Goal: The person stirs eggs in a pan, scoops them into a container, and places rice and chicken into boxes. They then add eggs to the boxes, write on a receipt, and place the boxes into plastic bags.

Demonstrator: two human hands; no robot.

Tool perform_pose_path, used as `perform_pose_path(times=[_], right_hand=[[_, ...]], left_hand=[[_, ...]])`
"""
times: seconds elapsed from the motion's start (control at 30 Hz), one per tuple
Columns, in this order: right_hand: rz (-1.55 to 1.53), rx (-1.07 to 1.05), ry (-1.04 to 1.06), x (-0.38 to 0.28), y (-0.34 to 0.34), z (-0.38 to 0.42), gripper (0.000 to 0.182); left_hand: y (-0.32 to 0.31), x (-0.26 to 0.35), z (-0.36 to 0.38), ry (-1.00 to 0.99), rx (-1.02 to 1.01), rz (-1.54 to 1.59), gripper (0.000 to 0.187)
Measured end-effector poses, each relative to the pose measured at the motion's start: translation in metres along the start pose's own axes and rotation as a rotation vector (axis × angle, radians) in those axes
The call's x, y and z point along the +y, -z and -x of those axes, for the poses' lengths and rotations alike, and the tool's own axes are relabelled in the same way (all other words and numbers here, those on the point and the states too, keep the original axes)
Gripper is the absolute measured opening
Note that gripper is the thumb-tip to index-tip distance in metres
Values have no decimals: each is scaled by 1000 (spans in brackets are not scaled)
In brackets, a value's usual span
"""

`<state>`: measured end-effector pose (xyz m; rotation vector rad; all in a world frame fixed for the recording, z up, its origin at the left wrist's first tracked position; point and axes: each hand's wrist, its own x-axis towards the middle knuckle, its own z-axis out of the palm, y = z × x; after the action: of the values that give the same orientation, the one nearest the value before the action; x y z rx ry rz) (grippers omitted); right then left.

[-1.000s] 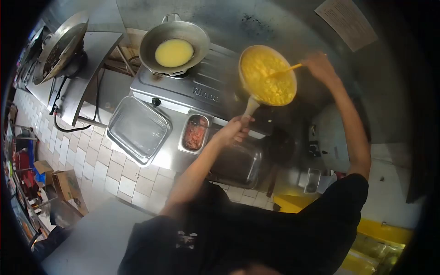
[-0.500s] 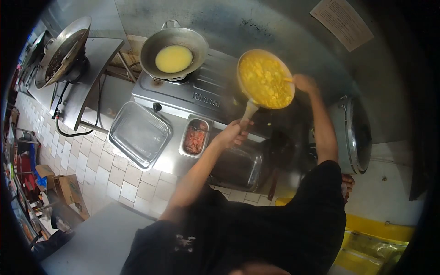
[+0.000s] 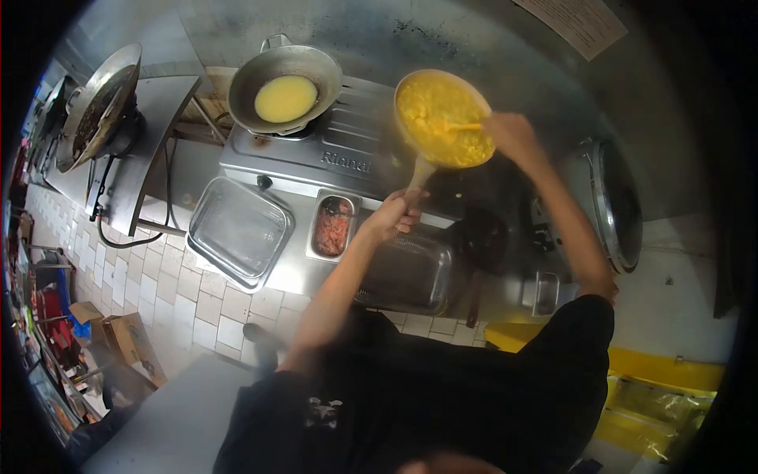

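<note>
My left hand [image 3: 395, 215] is wrapped round the light handle of a frying pan [image 3: 424, 160], which is tilted over the right side of the stove. Lumpy yellow food, like scrambled egg [image 3: 426, 99], fills the pan. My right hand [image 3: 512, 136], a little blurred, grips a yellow-orange spatula [image 3: 464, 126] at the pan's right rim. The spatula's far end lies in the food. Left of the pan, a wok [image 3: 328, 83] with pale yellow liquid [image 3: 286, 99] sits on the stove [image 3: 347, 142].
In front of the stove are a clear tray [image 3: 237, 229], a small metal container [image 3: 332, 229] of chopped pinkish food and another clear tray [image 3: 414, 276]. A larger wok [image 3: 118, 71] stands on the left table. A round lidded vessel [image 3: 620, 205] is at the right, above a yellow crate [image 3: 632, 367].
The spatula has moved left, deeper into the yellow food, with my right hand following it. My left hand keeps its hold on the handle. The whole view has shifted slightly.
</note>
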<state>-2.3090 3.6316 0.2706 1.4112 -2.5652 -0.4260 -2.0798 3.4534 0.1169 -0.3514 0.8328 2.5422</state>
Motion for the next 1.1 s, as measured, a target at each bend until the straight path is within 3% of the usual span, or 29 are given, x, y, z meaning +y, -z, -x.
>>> perform_pose_path(times=[0.1,0.3,0.47,0.57,0.63,0.7,0.73,0.77,0.9,0.97,1.1], right_hand=[[98,44,-21,-31,-39,6,20],[56,88,-244,-14,-3,-1,21],[62,-43,-295,-10,-68,14,22],[-23,-55,-384,-7,4,15,21],[-59,-50,-355,5,5,10,21],[-86,-89,-199,-6,-10,16,20],[47,-178,-224,-8,-47,11,19],[49,-108,-241,-15,-54,12,19],[112,-64,-110,19,12,0,19],[-24,-56,-130,25,57,9,19],[-84,-170,14,27,62,15,18]], left_hand=[[0,-3,0,9,-4,11,29],[0,2,-2,-10,-11,-2,29],[1,1,-2,6,12,17,31],[0,1,-2,-3,10,-4,30],[1,1,-2,-4,6,-7,30],[1,-2,0,11,-4,-8,30],[1,0,-1,16,-2,6,30],[1,2,-2,14,1,19,30],[0,2,-2,9,8,-30,30],[1,3,-3,3,7,-24,30],[1,1,-3,-8,-5,-18,30]])
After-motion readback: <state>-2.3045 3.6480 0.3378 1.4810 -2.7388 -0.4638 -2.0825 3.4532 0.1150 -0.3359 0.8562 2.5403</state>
